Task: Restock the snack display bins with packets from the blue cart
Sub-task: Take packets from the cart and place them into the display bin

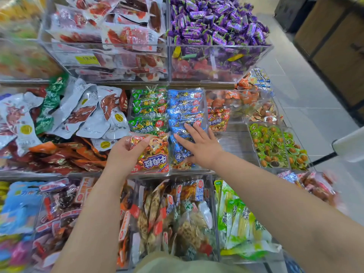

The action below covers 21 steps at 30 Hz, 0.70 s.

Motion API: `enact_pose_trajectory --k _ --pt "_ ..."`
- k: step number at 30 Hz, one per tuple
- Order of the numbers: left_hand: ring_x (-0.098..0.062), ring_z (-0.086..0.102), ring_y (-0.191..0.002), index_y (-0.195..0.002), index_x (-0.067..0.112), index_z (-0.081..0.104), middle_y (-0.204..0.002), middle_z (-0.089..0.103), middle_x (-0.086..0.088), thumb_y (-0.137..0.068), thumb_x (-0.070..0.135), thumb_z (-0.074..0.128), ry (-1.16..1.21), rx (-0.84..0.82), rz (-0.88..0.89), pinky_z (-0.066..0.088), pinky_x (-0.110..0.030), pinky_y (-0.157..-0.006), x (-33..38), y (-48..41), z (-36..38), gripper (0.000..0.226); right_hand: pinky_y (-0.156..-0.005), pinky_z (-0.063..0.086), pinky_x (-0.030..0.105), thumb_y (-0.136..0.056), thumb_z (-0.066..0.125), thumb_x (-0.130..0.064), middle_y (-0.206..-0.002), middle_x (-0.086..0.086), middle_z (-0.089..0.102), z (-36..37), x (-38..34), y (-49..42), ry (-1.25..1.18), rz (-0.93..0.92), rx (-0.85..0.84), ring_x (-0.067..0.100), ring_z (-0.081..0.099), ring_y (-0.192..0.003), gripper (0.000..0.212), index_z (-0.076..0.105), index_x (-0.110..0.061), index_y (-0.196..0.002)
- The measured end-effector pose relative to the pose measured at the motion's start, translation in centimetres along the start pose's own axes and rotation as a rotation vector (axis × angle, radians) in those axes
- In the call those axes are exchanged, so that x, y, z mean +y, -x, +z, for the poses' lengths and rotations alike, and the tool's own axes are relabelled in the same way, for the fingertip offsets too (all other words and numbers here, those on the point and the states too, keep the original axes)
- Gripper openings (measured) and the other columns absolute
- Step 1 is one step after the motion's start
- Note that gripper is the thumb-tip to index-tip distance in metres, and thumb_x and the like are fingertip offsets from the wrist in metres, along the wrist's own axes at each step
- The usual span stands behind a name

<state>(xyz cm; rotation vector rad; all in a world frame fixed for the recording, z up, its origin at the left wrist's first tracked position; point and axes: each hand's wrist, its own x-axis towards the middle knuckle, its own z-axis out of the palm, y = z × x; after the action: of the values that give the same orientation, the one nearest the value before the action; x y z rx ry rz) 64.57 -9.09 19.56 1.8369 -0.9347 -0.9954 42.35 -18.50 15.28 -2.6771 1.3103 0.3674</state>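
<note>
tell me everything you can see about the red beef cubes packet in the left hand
The red packet is a glossy plastic bag stuffed with small foil-wrapped pieces, printed with a cartoon ox and a blue label that reads upside down. It sits at the front of its bin, green packets behind, blue packets beside it. The left hand grips its left edge.

Red packet [155,156] face-up; blue packets [185,109] stacked beside

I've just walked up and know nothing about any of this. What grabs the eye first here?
Probably the heap of purple candies filling the clear bin at top right. In the middle, the left hand grips a red packet while the right hand lies flat on a row of blue packets beside it.
</note>
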Motion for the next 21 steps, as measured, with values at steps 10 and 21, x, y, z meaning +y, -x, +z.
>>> enact_pose_trajectory --k 10,21 --pt "-0.022 0.070 -0.080 -0.078 0.028 0.061 -0.079 0.072 0.004 -0.078 0.056 0.066 0.054 -0.018 -0.014 0.055 -0.039 -0.075 0.5 0.2 0.2 0.028 -0.112 0.009 0.058 -0.083 0.060 -0.054 -0.149 0.012 0.037 1.4 -1.5 2.0 -0.046 -0.007 0.430 0.029 0.032 -0.139 0.075 0.041 -0.011 -0.141" --pt "-0.025 0.072 -0.080 -0.085 0.028 0.067 -0.082 0.075 -0.001 -0.070 0.063 0.068 0.131 -0.074 -0.092 0.056 -0.053 -0.081 0.6 0.8 0.5 0.038 -0.116 0.003 0.041 -0.079 0.061 -0.059 -0.147 0.005 0.030 0.0 -1.3 1.3 -0.089 -0.070 0.321 0.023 0.022 -0.139 0.082 0.032 -0.015 -0.142"
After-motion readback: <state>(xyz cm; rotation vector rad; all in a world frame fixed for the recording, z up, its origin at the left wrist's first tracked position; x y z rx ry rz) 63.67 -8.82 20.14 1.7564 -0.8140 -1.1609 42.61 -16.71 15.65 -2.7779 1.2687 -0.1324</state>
